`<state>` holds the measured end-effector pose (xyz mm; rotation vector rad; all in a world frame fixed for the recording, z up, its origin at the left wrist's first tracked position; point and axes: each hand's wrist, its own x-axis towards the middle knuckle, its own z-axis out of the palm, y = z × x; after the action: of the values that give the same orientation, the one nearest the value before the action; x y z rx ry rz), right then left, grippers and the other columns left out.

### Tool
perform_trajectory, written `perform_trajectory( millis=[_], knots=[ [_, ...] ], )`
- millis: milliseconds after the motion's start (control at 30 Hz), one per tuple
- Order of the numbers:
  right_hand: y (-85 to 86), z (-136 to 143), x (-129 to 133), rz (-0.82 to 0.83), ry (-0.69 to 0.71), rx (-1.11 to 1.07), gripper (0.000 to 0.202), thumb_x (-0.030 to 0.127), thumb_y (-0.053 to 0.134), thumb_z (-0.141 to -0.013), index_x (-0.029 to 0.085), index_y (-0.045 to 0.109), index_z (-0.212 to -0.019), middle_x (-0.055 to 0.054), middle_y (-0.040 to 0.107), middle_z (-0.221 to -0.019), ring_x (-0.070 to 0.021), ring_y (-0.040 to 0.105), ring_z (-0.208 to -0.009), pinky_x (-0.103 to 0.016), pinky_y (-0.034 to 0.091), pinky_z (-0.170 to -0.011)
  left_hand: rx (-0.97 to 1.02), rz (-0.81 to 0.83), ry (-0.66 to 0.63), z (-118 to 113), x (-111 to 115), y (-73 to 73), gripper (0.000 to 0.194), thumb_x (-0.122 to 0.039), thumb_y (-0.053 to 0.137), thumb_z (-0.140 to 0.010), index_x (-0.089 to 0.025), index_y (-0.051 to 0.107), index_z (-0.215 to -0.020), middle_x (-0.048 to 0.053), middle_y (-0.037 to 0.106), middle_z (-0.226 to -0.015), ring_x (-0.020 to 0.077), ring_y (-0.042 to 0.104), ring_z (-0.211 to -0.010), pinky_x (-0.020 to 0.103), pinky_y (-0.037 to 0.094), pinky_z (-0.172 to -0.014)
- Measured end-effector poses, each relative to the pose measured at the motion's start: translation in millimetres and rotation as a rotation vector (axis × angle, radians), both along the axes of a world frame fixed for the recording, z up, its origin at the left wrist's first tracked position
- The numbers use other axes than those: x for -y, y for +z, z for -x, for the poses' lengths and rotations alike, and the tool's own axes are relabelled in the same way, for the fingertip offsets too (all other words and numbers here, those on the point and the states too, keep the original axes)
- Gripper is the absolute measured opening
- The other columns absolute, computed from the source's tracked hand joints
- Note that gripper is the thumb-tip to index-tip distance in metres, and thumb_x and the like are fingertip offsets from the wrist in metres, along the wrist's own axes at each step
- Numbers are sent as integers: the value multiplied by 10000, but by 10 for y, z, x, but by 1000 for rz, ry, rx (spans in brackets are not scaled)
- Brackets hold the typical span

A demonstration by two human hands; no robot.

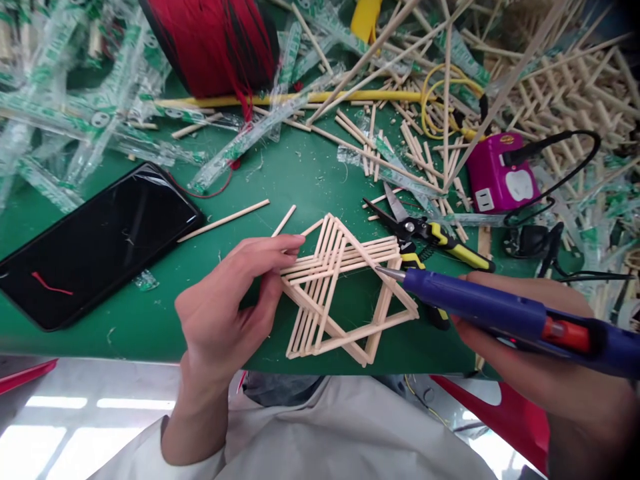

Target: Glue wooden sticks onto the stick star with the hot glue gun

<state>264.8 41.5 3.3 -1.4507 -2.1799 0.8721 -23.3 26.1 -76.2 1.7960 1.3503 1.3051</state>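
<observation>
A star-shaped frame of stacked wooden sticks (327, 320) lies near the front edge of the green table. My left hand (235, 293) is closed at the frame's left point, thumb and fingers pinching the stick ends there. In my right hand (530, 333) is a blue glue gun (480, 300), its metal nozzle pointing left. The nozzle tip is at a stick on the frame's upper right side; whether it touches cannot be made out. Just behind the nozzle lie yellow-and-black pruning shears (430, 240), blades apart. Loose sticks (225, 220) lie beyond my left hand.
A black phone (100, 247) lies at left. Behind are a red string spool (215, 47), plastic wrappers (60, 127) and a yellow rod (350, 97). At right stand a magenta power adapter (500, 167) with black cables and a heap of sticks (575, 100).
</observation>
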Motion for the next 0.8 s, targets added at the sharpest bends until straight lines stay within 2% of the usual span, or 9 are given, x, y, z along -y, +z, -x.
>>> perform_trajectory(
  millis=[167,300,633,800],
  knots=[
    [-51,-46,27,-8,-5,4,208,118,676,-764,291,562,-753,84,421,-455,-124,392,-343,-262,286,-326,-4,14,21,-18,4,1,322,-3,535,-944,-264,683,-1059,-21,770,-1106,193,748,-1055,362,650,-873],
    [-54,-47,31,-36,-10,20,168,162,691,-796,303,601,-786,75,484,-468,-150,460,-367,-286,282,-324,-1,-40,26,-27,-9,-19,287,6,557,-924,-225,684,-1038,1,779,-1083,197,758,-1021,352,651,-852],
    [-12,-19,18,-9,8,36,226,147,660,-794,277,498,-705,88,375,-440,-107,341,-328,-260,261,-306,16,-60,15,-32,-21,-29,314,50,575,-885,-206,685,-1031,18,782,-1079,195,760,-1014,330,646,-848],
    [-4,-37,27,-18,-11,43,218,145,668,-788,284,519,-711,90,376,-441,-108,348,-339,-264,267,-322,10,-45,27,-37,-13,-25,317,48,576,-892,-215,680,-1036,14,781,-1081,195,757,-1026,333,644,-855]
  ],
)
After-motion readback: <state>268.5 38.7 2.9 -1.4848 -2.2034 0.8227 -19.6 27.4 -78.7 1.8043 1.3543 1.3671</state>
